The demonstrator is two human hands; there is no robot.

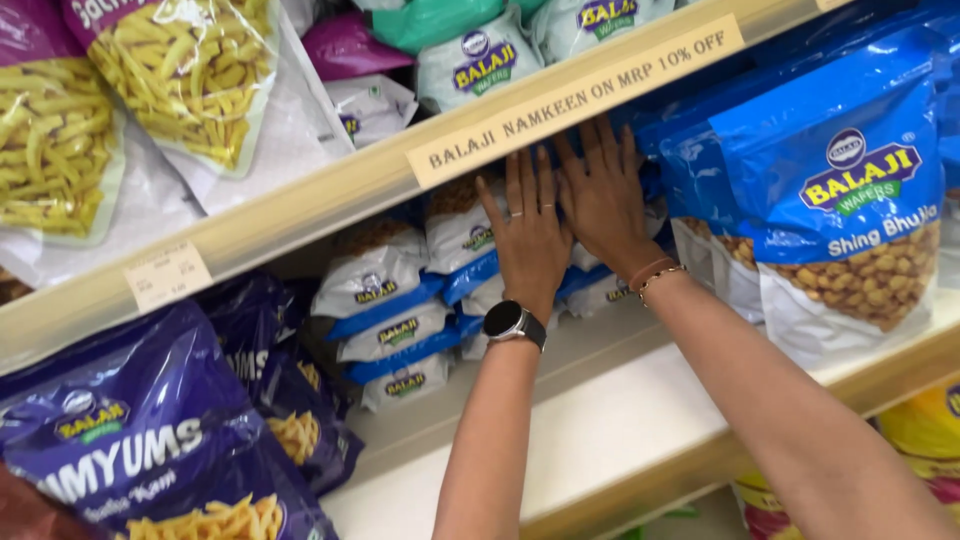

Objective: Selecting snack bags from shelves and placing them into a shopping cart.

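Two hands reach deep into the middle shelf (620, 420) of a shop rack. The left hand (528, 235), with rings and a dark wristwatch (512, 322), lies flat with its fingers (516, 190) spread and straight on the white-and-blue snack packets (470, 240) stacked at the shelf's back. The right hand (603, 195), with a red band and a bead bracelet (655, 275) at the wrist, lies just beside it, thumbs touching, fingers likewise extended and pressed flat on the same stack; neither hand is closed around a packet.

About nine white-and-blue packets can be made out in that stack, in two or three leaning columns against the back of the shelf; an exact count is not possible, since the hands and the upper shelf edge cover several. At the shelf's right end stands one large blue bag of coated peanuts (835, 210), with more blue bags behind it cut off by the frame. At the left end lie two or three dark purple bags of yellow sticks (150, 440), overlapping.

The shelf boards are pale, with a light wooden front edge. The upper shelf (330, 195) carries a long paper label (575, 100) and a small price tag (167, 272); above it sit clear bags of yellow sticks (190, 70), partly cropped. Below, at the lower right corner, yellow packaging (925, 425) is barely visible.
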